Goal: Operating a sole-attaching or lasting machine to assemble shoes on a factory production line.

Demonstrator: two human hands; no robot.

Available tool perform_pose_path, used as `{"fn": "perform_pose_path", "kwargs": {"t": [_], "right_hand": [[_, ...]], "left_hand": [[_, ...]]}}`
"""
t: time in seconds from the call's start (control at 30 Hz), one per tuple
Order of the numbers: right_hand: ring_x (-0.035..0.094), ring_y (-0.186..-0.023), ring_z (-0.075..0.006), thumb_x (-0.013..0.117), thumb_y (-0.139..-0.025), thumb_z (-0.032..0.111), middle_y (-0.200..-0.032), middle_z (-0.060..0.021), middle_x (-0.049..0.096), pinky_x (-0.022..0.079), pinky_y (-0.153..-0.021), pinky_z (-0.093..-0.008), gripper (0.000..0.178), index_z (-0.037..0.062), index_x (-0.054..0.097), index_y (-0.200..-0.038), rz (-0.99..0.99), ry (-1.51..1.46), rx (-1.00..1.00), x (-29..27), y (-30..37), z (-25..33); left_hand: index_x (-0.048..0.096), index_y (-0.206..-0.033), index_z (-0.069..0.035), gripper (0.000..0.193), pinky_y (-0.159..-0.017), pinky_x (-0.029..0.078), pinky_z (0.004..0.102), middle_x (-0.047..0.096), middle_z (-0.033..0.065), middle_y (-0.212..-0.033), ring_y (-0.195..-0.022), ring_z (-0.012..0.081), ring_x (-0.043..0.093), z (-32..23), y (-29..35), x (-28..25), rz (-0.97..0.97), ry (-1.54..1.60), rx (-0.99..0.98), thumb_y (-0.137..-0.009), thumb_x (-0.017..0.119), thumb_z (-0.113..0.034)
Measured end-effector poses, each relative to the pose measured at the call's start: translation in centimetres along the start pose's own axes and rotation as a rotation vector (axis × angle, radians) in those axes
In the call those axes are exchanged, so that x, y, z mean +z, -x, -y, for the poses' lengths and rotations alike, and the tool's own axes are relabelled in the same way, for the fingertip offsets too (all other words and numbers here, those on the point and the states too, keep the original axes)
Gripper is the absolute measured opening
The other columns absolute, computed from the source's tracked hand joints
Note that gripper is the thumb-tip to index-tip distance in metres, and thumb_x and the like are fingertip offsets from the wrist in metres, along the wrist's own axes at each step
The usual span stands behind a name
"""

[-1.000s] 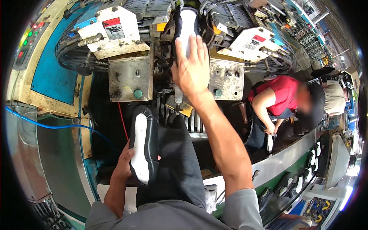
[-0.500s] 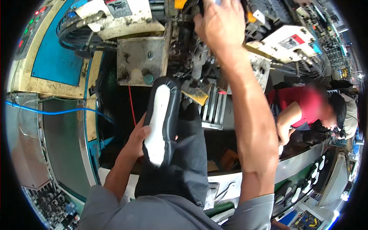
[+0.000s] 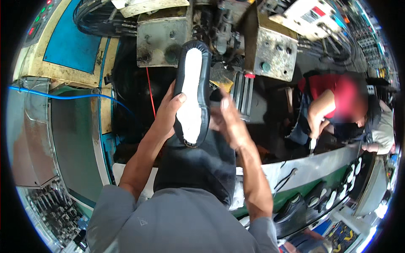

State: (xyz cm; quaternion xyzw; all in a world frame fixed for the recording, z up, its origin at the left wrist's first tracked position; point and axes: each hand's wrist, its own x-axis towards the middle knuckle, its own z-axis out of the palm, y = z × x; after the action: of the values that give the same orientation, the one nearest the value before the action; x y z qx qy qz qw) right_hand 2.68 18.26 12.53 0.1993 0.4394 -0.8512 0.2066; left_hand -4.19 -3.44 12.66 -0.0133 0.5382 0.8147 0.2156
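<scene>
A black shoe upper with a white insole [image 3: 192, 95] is held sole side up over my lap, its toe end pointing away from me. My left hand [image 3: 168, 111] grips it from the left, thumb lying along the edge of the white insole and the other fingers hidden underneath. Close to the shoe's right side is my right hand [image 3: 230, 122], somewhat smeared by motion. Its thumb stands apart from the fingers, and nothing shows between them. Whether its fingertips touch the shoe, I cannot tell.
Ahead stands a greasy machine [image 3: 223, 36], flanked by metal boxes with buttons [image 3: 270, 52]. A blue-panelled cabinet [image 3: 74, 38] is at left. On the right, a conveyor [image 3: 291, 225] carries several shoes behind a metal rail [image 3: 320, 170]. A co-worker in red [image 3: 325, 92] bends beyond it.
My right hand has come back from the machine to beside the shoe. My left hand still holds the shoe, and the view has shifted so the machine sits higher.
</scene>
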Motion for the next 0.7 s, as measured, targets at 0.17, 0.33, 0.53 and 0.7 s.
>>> {"fn": "perform_pose_path", "kwargs": {"t": [0.17, 0.33, 0.53, 0.7], "right_hand": [[0.036, -0.162, -0.0285, 0.047, -0.117, 0.057, -0.177, -0.0172, 0.035, 0.030, -0.133, -0.0436, 0.084, 0.0040, 0.021, -0.177, -0.085, 0.044, -0.405, 2.4, 4.9, -6.7], [0.034, -0.164, -0.0298, 0.047, -0.118, 0.055, -0.176, -0.0197, 0.038, 0.026, -0.134, -0.0386, 0.079, 0.0066, 0.025, -0.177, -0.146, 0.171, -0.421, 2.9, 7.2, -9.9], [0.075, -0.120, -0.0263, 0.058, -0.117, 0.024, -0.159, -0.0218, 0.059, 0.064, -0.096, -0.0356, 0.058, 0.0092, 0.042, -0.171, -0.077, 0.243, -0.200, 4.0, 9.7, -12.0], [0.078, -0.112, -0.0289, 0.063, -0.115, 0.020, -0.152, -0.0238, 0.065, 0.065, -0.097, -0.0392, 0.051, -0.0043, 0.053, -0.159, -0.239, 0.252, -0.176, -0.4, 13.7, -14.8]], "left_hand": [[0.012, -0.180, -0.010, 0.092, -0.129, 0.035, 0.0423, 0.036, 0.0114, -0.176, -0.159, 0.0264, 0.040, 1.4, 4.2, 2.0, 0.360, 0.309, -0.079, -0.107, 0.067, -0.019], [0.016, -0.179, -0.009, 0.092, -0.129, 0.036, 0.0430, 0.040, 0.0127, -0.173, -0.157, 0.0262, 0.043, 4.2, 9.2, 1.4, 0.274, 0.302, -0.015, -0.103, 0.068, -0.015], [0.027, -0.175, -0.006, 0.087, -0.117, 0.052, 0.0413, 0.059, 0.0161, -0.155, -0.137, 0.0283, 0.063, 6.0, 15.3, -5.2, -0.028, 0.384, -0.018, -0.101, 0.069, -0.020], [0.043, -0.162, -0.006, 0.071, -0.098, 0.064, 0.0529, 0.068, 0.0213, -0.137, -0.118, 0.0385, 0.074, 5.4, 20.6, -17.4, -0.461, 0.293, -0.009, -0.101, 0.075, -0.020]]}}
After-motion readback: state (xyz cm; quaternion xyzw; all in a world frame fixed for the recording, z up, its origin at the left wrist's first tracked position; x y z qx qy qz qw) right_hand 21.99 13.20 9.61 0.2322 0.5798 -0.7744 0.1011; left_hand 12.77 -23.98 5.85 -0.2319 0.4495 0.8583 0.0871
